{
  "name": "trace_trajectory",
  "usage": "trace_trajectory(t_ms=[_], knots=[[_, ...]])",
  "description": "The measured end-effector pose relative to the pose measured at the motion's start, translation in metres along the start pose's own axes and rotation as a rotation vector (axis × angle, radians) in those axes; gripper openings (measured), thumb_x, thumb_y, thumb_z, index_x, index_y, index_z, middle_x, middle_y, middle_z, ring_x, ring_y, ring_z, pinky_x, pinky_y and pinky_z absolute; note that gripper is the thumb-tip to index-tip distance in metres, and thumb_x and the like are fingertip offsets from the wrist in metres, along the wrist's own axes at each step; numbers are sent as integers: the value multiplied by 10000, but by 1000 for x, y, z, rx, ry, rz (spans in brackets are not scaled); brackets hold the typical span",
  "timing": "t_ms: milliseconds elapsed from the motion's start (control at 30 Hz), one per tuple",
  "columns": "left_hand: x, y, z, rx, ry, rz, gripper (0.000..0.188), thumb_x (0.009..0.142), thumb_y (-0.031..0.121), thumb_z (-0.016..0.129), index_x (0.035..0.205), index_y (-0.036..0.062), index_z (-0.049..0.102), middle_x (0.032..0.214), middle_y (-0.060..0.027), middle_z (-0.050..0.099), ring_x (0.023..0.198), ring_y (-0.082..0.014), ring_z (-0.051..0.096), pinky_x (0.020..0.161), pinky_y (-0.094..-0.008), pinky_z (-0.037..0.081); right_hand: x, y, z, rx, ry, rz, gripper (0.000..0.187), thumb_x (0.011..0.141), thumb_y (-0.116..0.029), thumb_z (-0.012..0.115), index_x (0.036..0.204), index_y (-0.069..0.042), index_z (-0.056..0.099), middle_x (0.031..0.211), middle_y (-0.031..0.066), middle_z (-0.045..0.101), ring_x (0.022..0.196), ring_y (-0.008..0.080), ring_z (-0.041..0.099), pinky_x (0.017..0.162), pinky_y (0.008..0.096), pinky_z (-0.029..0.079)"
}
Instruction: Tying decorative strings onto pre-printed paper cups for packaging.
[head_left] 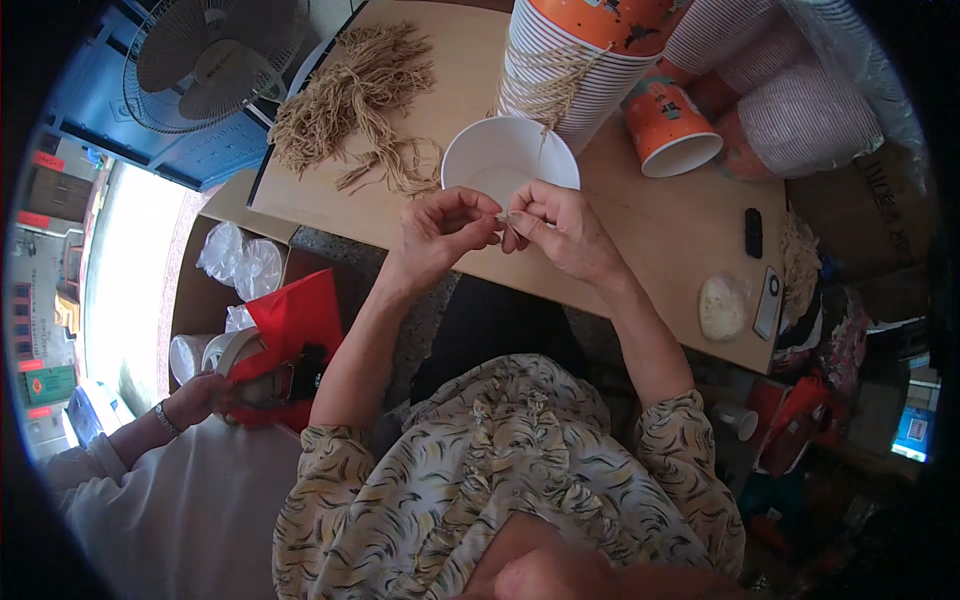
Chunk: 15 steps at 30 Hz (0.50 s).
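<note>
My left hand [446, 232] and my right hand [568, 234] meet at the table's near edge, fingertips pinched together. Between them is a small pale piece [503, 216], too small to name. Just beyond my fingers stands a white paper bucket [470, 160], its wide mouth facing me. Tan braided strands [548, 88] hang against a tall stack of nested paper buckets [600, 75] with an orange one on top. To the far left of the table lies a heap of tan braided strands [345, 105], some trailing toward the bucket.
The wooden table [640, 240] also holds an orange bucket [675, 125] on its side, wrapped bucket stacks [800, 110], a black object [753, 233], a pale bundle [724, 307] and a phone [768, 302]. A fan [215, 65] stands left. Another person's hand [196, 399] is near a red bag [305, 320].
</note>
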<state>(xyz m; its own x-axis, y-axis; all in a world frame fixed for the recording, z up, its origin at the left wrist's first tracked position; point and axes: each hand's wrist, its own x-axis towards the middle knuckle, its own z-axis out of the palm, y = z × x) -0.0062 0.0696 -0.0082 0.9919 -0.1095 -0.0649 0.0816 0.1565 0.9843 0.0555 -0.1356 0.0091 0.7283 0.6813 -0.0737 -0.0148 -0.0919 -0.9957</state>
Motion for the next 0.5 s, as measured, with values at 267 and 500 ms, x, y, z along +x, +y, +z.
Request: trace_trajectory(t_ms=[267,500], knots=[[0,-2,1,5,-9,3,172,951,92,680,1111,28,681,947,-21,716,847,-76,639,760,-236,503,1,4,1,14,14,-15,80,1021,-57,533,971,1,556,807,59,656,755,108,629,703,251,506],[1,1,2,69,1,-9,161,963,72,656,1099,-14,671,974,-51,716,881,-96,672,780,-256,559,3,6,2,7,26,-22,90,1026,-59,515,965,5,533,793,66,641,736,112,625,682,259,503]])
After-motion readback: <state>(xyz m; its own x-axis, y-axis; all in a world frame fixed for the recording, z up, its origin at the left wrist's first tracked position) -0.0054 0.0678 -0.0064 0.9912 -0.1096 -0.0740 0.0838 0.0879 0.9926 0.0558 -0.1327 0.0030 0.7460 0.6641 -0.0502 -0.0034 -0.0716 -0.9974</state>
